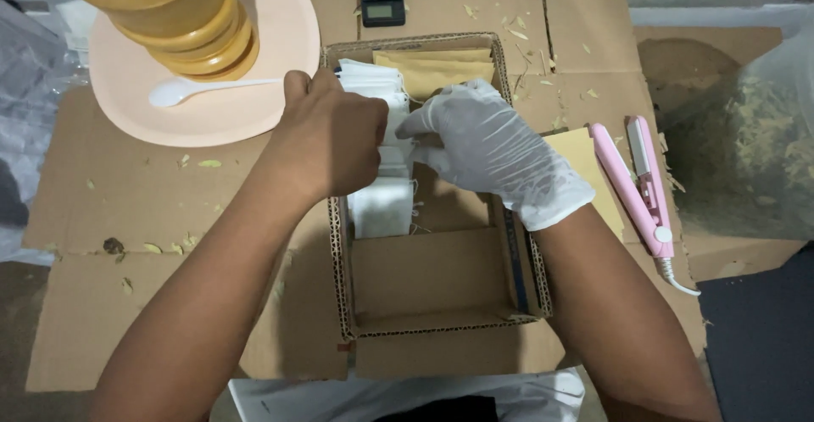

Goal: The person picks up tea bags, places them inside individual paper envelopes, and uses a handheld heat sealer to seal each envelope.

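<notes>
Picking stage: left hand bare, right hand gloved, fingers of both pinched on white sachets standing in cardboard box. Next needs one sachet separated w/o dragging neighbours.

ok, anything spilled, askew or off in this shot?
Dried leaf bits lie scattered over the cardboard sheet, beside the box both hands reach into. Only the right hand is gloved; the left hand is bare.
</notes>
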